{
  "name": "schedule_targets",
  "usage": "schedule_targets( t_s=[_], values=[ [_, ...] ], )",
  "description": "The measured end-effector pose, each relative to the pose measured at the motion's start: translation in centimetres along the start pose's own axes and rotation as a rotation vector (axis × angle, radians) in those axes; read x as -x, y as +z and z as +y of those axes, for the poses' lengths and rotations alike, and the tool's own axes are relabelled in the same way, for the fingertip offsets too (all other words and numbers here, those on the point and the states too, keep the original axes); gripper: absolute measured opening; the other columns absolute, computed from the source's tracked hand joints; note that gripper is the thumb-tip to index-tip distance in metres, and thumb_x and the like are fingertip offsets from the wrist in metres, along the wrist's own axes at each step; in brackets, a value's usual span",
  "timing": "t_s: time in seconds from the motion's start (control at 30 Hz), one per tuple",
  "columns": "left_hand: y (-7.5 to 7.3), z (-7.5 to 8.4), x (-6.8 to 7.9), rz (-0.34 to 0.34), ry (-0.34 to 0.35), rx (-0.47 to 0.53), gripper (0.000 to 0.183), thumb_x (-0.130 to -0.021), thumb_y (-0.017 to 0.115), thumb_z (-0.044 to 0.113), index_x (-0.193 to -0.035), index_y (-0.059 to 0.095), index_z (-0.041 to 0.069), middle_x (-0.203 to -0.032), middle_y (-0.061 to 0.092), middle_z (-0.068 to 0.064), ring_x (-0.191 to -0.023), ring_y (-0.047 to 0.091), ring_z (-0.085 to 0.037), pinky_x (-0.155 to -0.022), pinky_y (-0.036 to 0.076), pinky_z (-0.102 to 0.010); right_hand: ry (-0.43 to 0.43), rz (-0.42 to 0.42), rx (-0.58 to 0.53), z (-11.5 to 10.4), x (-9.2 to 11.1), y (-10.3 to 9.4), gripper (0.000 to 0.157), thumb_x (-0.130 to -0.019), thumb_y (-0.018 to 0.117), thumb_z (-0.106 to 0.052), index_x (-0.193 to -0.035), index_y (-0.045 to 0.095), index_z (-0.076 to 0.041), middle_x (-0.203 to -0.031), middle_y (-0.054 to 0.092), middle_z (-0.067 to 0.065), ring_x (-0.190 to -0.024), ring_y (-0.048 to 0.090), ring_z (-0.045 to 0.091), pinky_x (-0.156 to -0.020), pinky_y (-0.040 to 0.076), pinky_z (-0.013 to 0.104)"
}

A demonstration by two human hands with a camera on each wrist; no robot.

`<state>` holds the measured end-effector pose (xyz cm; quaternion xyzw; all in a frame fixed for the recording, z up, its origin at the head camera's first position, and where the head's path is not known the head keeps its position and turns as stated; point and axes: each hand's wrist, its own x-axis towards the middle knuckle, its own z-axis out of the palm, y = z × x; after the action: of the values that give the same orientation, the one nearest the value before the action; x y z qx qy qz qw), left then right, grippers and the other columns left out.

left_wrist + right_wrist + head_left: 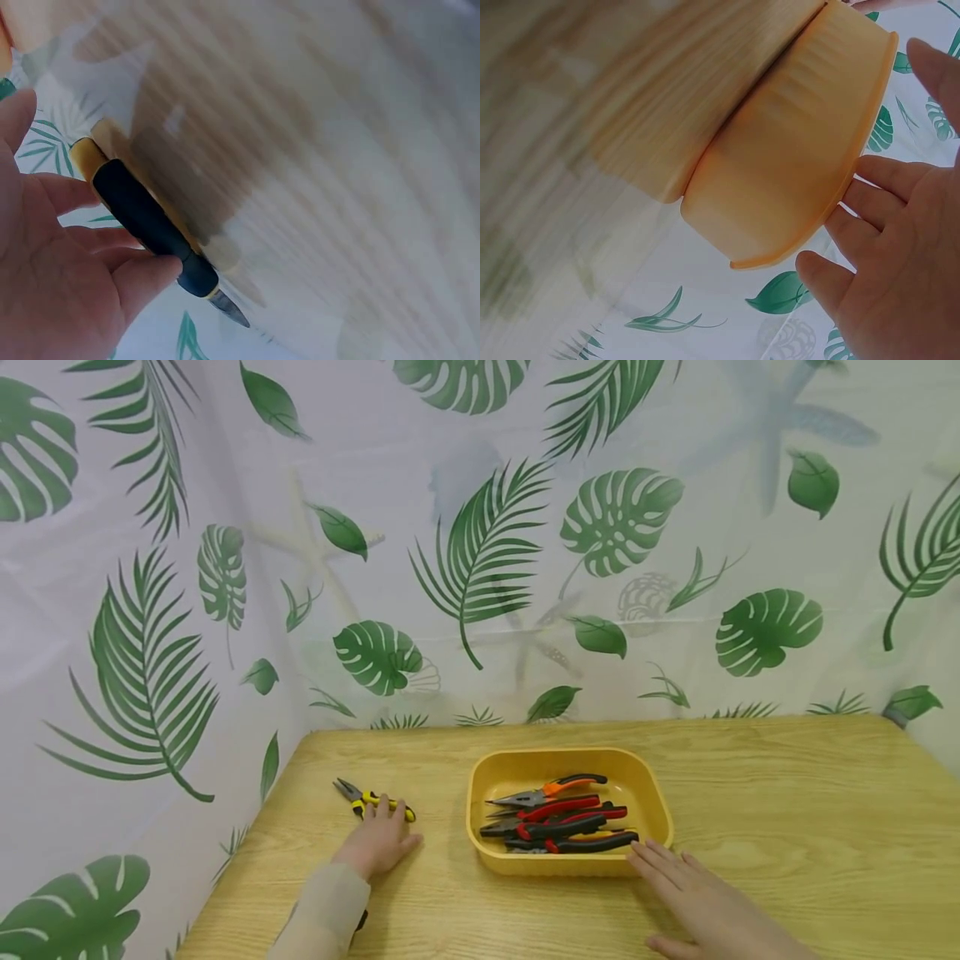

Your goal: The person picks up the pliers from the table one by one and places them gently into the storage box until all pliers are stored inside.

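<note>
Needle-nose pliers (pixel 349 792) with yellow and black handles lie on the table, left of a yellow plastic basin. My left hand (pixel 377 842) rests its fingertips on their handles, thumb spread apart to the right. In the left wrist view, the fingers reach the dark handle of the pliers (pixel 139 206) without the thumb closing on it. Straight fingers of my right hand (pixel 697 893) touch the front right rim of the basin (pixel 562 865). The right wrist view shows these fingertips (pixel 862 166) against the rim, thumb apart. Inside the basin lie several pliers (pixel 558 827).
The pliers in the basin have red-black, orange-black and yellow-black handles; one orange-handled pair (pixel 555 789) lies at the back. Wood-grain table (pixel 787 810) extends to both sides. A leaf-printed white cloth (pixel 480 593) hangs behind the table and on the left.
</note>
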<state>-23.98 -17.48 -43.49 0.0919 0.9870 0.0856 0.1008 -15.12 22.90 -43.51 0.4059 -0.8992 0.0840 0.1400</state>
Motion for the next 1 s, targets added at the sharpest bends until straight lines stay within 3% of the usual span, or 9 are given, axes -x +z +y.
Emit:
schedule_targets(
  t_s=[0.47,0.77,1.0],
  values=[
    [0.5,0.7,1.2,-0.021,-0.021,-0.016,0.070,-0.088,0.050,0.041,-0.134,0.031,-0.007,-0.135,0.018,-0.035,-0.120,0.019,-0.053,-0.092,0.027,-0.057,-0.005,0.006,0.009,0.0,0.0,0.0,0.075,-0.078,0.061,-0.046,-0.129,0.039,0.004,-0.130,0.041,0.019,-0.128,-0.009,0.000,-0.098,-0.010,0.013],
    [-0.3,-0.7,1.4,0.008,0.078,-0.074,0.074,-0.080,0.058,0.049,-0.134,0.037,0.003,-0.135,0.030,-0.025,-0.123,0.024,-0.044,-0.092,0.025,-0.058,0.019,-0.027,-0.006,-0.1,0.0,-0.3,0.075,-0.080,0.059,-0.047,-0.131,0.037,0.002,-0.131,0.040,0.019,-0.127,-0.011,-0.002,-0.097,-0.010,0.012],
    [-0.7,-2.5,1.0,0.017,0.162,-0.060,0.075,-0.074,0.065,0.047,-0.135,0.039,0.012,-0.138,0.029,-0.019,-0.128,0.015,-0.040,-0.095,0.017,-0.060,-0.004,0.002,0.003,-0.1,0.0,-0.2,0.074,-0.079,0.061,-0.045,-0.130,0.037,0.003,-0.129,0.042,0.020,-0.128,-0.009,-0.001,-0.097,-0.010,0.013]
  ],
)
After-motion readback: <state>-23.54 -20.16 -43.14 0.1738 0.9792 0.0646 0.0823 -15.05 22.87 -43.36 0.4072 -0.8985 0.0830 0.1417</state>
